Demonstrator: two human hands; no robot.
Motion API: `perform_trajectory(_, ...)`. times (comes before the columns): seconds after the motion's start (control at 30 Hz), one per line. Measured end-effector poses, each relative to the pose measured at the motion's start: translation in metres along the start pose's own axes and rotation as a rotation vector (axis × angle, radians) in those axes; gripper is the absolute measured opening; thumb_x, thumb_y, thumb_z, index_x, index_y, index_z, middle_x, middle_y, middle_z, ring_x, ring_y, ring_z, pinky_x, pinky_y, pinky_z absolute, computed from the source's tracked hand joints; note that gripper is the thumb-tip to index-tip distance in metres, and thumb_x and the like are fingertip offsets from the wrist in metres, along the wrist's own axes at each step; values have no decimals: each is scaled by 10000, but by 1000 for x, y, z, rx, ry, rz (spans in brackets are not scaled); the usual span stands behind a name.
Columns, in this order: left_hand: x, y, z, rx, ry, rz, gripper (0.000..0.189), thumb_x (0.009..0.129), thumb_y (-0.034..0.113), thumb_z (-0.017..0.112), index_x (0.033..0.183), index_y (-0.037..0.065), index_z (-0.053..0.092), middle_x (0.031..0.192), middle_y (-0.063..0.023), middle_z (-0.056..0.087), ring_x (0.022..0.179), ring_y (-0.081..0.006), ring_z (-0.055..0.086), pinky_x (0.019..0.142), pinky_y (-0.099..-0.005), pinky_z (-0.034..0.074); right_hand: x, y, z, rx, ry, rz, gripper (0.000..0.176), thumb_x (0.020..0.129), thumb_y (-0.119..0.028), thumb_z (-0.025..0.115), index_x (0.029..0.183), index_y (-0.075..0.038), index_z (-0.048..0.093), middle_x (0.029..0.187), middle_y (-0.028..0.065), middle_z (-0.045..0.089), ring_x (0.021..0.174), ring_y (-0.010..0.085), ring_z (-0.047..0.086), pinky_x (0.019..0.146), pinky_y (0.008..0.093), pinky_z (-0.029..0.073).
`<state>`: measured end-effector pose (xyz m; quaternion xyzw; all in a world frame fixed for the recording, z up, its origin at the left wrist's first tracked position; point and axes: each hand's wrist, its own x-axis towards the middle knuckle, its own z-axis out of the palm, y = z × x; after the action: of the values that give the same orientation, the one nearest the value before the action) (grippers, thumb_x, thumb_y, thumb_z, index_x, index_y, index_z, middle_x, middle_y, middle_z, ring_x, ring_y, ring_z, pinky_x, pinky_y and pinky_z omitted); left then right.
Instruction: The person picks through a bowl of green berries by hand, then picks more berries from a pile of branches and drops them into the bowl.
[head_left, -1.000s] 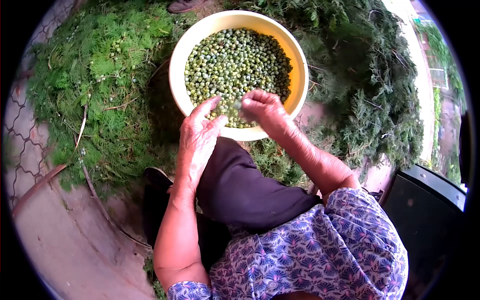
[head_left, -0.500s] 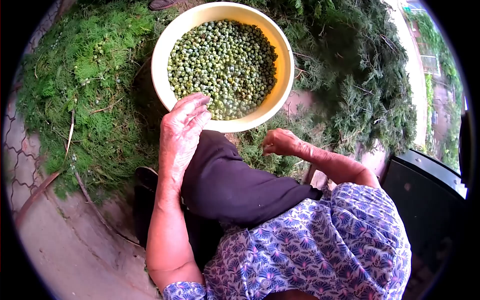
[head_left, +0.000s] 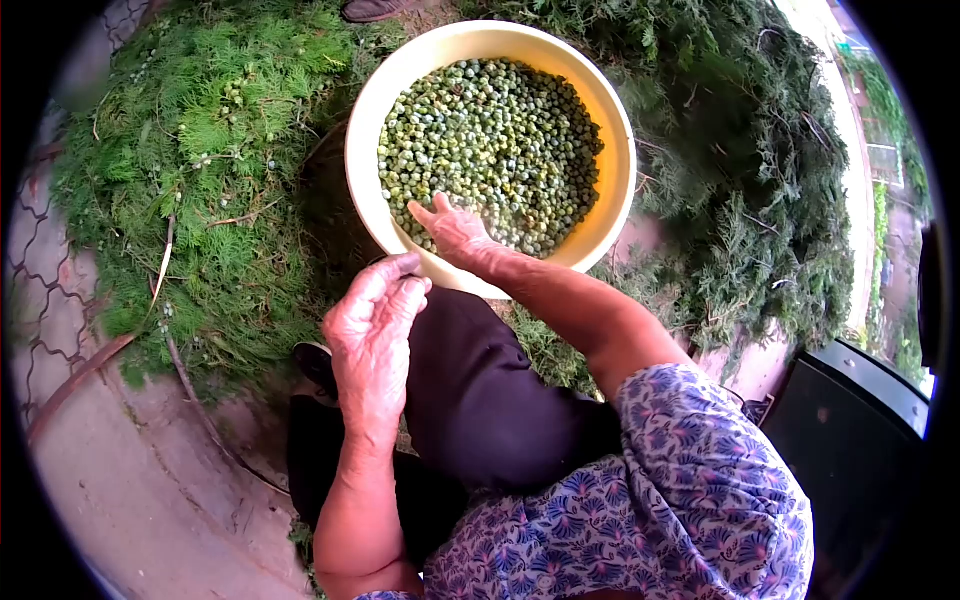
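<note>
A round yellow basin (head_left: 612,235) holds a deep layer of small green seed cones (head_left: 500,140). Over the near left part of that layer reaches my right hand (head_left: 455,230), thumb and fingers apart, its fingertips at the cones. Just outside the basin's near left rim is my left hand (head_left: 375,325). Its thumb and fingers are pressed together, and I cannot tell what, if anything, is between them. The hand's tips overlap the rim in this view.
Cut green conifer branches (head_left: 210,150) lie heaped to the left, with darker branches (head_left: 750,170) to the right. My dark-trousered leg (head_left: 490,400) is beside the basin. A shoe (head_left: 375,8) shows at the top, a dark green box-like object (head_left: 840,430) at right.
My right hand has moved from beside the basin into it, over the cones, and its fingers have spread. My left hand has drawn back from over the rim with its fingers closed.
</note>
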<state>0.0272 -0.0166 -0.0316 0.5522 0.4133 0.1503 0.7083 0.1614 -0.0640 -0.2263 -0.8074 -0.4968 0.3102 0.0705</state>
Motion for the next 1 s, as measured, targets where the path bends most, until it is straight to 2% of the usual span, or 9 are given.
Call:
perform_trajectory(0.17, 1, 8, -5, 12, 21, -17, 214, 860, 61, 561, 1045, -42, 593, 965, -78, 624, 814, -123, 600, 736, -233, 480, 16, 37, -7, -10, 83, 115, 397, 791, 13, 496, 1146, -162, 461, 1044, 136, 425, 729, 207, 544, 509, 302, 514)
perform_trajectory(0.2, 0, 10, -7, 9, 27, -15, 214, 860, 61, 561, 1045, -42, 593, 965, -78, 624, 814, -123, 600, 736, -233, 480, 10, 52, -3, -40, 213, 123, 301, 809, -14, 497, 1078, -148, 498, 1051, 136, 428, 743, 209, 543, 516, 275, 510)
perform_trajectory(0.27, -3, 14, -7, -40, 34, -35, 217, 856, 55, 564, 1047, -43, 592, 971, -82, 624, 816, -124, 601, 737, -232, 481, -2, 77, -21, 81, 219, 339, 200, 778, -102, 578, 971, -145, 551, 1039, 148, 431, 752, 251, 568, 621, 369, 520)
perform_trajectory(0.3, -4, 14, -9, -43, 36, -33, 217, 856, 55, 564, 1047, -43, 592, 971, -82, 624, 816, -124, 601, 737, -232, 481, -4, 94, -19, 54, 251, 374, 199, 770, -123, 600, 965, -150, 572, 1037, 134, 431, 738, 244, 564, 612, 355, 517)
perform_trajectory(0.47, -15, 13, -18, 36, 1, 15, 223, 850, 39, 568, 1053, -52, 587, 980, -89, 623, 823, -128, 601, 743, -239, 483, 15, 111, -48, 113, 581, 155, 203, 782, -119, 604, 982, -97, 633, 936, 141, 485, 773, 248, 557, 594, 375, 487)
perform_trajectory(0.6, -19, 15, -28, 49, 17, -11, 217, 848, 36, 571, 1046, -49, 593, 997, -96, 619, 828, -134, 602, 745, -247, 484, 74, 99, -50, 248, 667, 145, 217, 774, -126, 619, 980, -62, 632, 881, 183, 549, 798, 333, 555, 698, 400, 457)
perform_trajectory(0.7, -21, 16, -36, 42, 47, -21, 211, 848, 36, 569, 1040, -44, 599, 999, -100, 617, 829, -142, 602, 745, -251, 484, 100, 90, -47, 266, 637, 113, 220, 748, -128, 636, 958, -61, 632, 895, 206, 540, 826, 374, 554, 717, 426, 458)
perform_trajectory(0.9, -24, 20, -47, 4, 29, -58, 198, 820, -39, 592, 1018, -32, 603, 1024, -98, 600, 861, -114, 586, 774, -218, 478, 112, 89, -41, 202, 542, 245, 157, 711, -80, 611, 858, -96, 665, 971, 167, 540, 875, 336, 570, 762, 404, 474)
perform_trajectory(1.0, -25, 22, -49, 28, 17, -42, 200, 823, -37, 589, 1022, -32, 606, 1023, -94, 598, 857, -111, 585, 769, -214, 476, 111, 103, -42, 315, 633, 142, 95, 710, -79, 609, 788, -50, 655, 880, 180, 566, 827, 330, 564, 773, 409, 463)
